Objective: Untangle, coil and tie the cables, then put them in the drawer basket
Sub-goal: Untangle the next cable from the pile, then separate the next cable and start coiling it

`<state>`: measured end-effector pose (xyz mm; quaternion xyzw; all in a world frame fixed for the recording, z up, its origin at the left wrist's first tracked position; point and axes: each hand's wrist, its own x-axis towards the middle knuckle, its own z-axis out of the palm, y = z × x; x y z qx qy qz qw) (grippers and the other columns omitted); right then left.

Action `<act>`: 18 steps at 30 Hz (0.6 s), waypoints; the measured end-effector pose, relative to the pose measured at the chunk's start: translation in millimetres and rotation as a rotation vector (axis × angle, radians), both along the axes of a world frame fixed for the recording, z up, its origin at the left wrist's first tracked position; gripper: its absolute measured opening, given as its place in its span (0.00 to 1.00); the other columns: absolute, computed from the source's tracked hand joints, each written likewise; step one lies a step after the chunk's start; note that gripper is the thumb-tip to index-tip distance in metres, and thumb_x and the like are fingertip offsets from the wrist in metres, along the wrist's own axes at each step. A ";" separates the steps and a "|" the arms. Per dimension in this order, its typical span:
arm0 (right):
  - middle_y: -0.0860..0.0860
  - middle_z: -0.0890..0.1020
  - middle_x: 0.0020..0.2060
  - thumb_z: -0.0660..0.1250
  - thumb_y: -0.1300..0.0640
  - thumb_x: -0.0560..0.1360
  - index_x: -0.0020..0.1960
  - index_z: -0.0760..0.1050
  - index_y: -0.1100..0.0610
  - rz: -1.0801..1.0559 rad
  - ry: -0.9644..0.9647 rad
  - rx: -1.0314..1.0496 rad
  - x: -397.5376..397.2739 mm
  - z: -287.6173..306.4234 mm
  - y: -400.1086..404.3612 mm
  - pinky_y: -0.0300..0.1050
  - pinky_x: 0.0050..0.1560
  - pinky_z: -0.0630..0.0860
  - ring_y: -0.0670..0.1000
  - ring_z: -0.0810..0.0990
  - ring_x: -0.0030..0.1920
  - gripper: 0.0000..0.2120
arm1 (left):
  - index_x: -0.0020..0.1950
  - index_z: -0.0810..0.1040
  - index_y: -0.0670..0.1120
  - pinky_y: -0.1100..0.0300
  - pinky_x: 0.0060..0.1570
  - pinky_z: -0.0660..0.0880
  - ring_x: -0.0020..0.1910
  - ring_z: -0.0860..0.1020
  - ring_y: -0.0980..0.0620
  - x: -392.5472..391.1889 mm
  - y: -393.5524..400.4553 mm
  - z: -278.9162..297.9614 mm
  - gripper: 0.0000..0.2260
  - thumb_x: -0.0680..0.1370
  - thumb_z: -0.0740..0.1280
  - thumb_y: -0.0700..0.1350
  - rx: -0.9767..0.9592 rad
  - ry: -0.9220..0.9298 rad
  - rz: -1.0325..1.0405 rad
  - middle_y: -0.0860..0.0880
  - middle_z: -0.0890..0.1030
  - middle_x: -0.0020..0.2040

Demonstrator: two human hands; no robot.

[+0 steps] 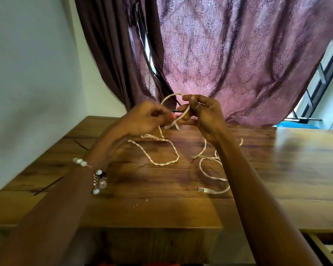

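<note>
Both hands are raised above the brown wood-grain counter (pixel 181 208), in front of a mauve patterned curtain (pixel 238 54). The left hand (pixel 148 118) and the right hand (pixel 202 112) pinch a loop of cream twisted braided cable (pixel 173 150) between them, along with a thin black tie (pixel 176 111). The rest of the cable trails in loose curves on the counter, its white plug (pixel 205 190) lying near the right forearm. A beaded bracelet (pixel 98 179) circles the left wrist.

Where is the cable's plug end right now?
In the head view the plug lies on the wooden table, right of centre, just left of the right forearm and nearer the person than the raised hands.
</note>
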<state>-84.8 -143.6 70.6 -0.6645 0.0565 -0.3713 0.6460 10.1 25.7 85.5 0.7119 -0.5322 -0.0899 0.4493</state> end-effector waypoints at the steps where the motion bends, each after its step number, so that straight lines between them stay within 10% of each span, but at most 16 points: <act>1: 0.57 0.83 0.37 0.59 0.61 0.81 0.55 0.77 0.65 -0.012 0.010 -0.098 3.6 0.1 6.1 0.43 0.31 0.79 0.49 0.79 0.29 0.10 | 0.51 0.82 0.40 0.56 0.46 0.73 0.43 0.77 0.51 -4.8 -8.6 -3.8 0.14 0.75 0.69 0.51 -0.007 -0.052 -0.004 0.37 0.83 0.46; 5: 0.51 0.84 0.40 0.61 0.65 0.80 0.55 0.80 0.59 -0.101 0.036 -0.437 14.6 -4.1 13.7 0.35 0.34 0.76 0.38 0.81 0.35 0.10 | 0.51 0.81 0.45 0.62 0.40 0.64 0.39 0.73 0.53 -8.4 -29.4 -22.9 0.11 0.75 0.70 0.51 -0.042 -0.385 0.227 0.57 0.71 0.32; 10: 0.55 0.83 0.41 0.63 0.66 0.78 0.54 0.80 0.62 -0.101 0.015 -0.408 25.2 -8.3 10.0 0.32 0.29 0.74 0.39 0.81 0.33 0.09 | 0.51 0.82 0.41 0.62 0.37 0.70 0.36 0.79 0.51 1.9 -35.8 -30.1 0.07 0.78 0.66 0.42 -0.133 -0.356 0.284 0.45 0.83 0.37; 18: 0.46 0.77 0.52 0.59 0.67 0.69 0.72 0.61 0.53 -0.099 -0.008 -0.262 74.0 -45.8 -19.6 0.53 0.55 0.77 0.53 0.77 0.55 0.31 | 0.46 0.79 0.36 0.61 0.28 0.72 0.23 0.65 0.55 18.6 -34.0 -17.6 0.11 0.80 0.58 0.38 -0.366 0.647 -0.307 0.49 0.68 0.25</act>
